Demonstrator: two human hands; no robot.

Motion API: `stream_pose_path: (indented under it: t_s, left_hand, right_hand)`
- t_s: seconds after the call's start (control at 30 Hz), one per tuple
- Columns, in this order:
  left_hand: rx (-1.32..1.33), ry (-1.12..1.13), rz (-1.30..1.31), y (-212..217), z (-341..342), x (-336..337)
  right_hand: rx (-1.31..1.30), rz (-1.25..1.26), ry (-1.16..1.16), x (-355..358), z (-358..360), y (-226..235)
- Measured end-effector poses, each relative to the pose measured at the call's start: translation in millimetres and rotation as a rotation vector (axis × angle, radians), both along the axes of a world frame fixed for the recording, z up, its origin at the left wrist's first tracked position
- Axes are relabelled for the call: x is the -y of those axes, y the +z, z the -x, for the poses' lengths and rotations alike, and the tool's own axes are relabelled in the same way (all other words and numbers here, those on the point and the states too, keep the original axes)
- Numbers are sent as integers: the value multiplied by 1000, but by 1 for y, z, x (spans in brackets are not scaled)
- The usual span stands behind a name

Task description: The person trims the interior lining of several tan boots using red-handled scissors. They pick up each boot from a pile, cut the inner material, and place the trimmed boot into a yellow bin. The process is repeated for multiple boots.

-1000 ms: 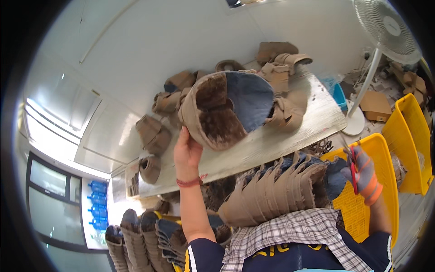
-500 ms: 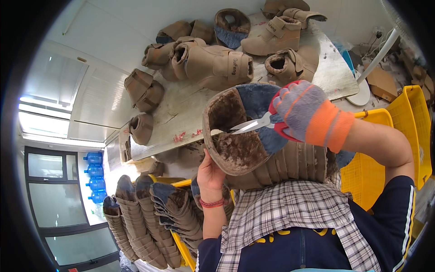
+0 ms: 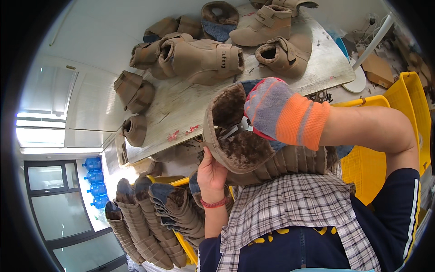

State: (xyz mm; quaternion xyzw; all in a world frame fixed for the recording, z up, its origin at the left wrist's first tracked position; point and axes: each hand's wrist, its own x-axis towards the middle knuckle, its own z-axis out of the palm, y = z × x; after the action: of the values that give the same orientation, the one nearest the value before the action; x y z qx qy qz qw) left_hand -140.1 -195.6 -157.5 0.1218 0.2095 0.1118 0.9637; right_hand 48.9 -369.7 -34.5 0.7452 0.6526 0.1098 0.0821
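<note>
My bare left hand point(image 3: 212, 174), with a red bracelet at the wrist, pinches the near left edge of a tan boot upper point(image 3: 209, 131). Brown fleece and blue cloth line the upper, and its opening faces me. In my gloved right hand point(image 3: 274, 111), grey and orange, are red-handled scissors point(image 3: 235, 129). Their blades point left into the fleece-lined opening, near its left edge. The fingers hide most of the red handles. Under the upper lies a row of stacked tan boot uppers point(image 3: 290, 162) across my lap, on the plaid apron point(image 3: 290, 199).
Several tan boots point(image 3: 199, 59) stand on the worn table point(image 3: 181, 111) ahead. More stacked uppers point(image 3: 147, 217) sit in a yellow crate at the left. Another yellow crate point(image 3: 362, 177) is at my right. Blue water bottles point(image 3: 95, 183) stand by the door at the far left.
My right hand and the scissors have moved left, with the blades deeper in the upper's opening. The blades look closer together. The view has shifted slightly; my left hand keeps its hold.
</note>
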Motion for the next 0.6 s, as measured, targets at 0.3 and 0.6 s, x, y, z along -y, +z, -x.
stream_pose_path:
  t_s: [0.3, 0.6]
  left_hand:
    - [20, 5, 5, -1, 1, 1]
    - [88, 57, -26, -9, 5, -1]
  right_hand:
    - [-155, 161, -39, -2, -3, 6]
    - [-540, 316, -457, 32, -30, 25]
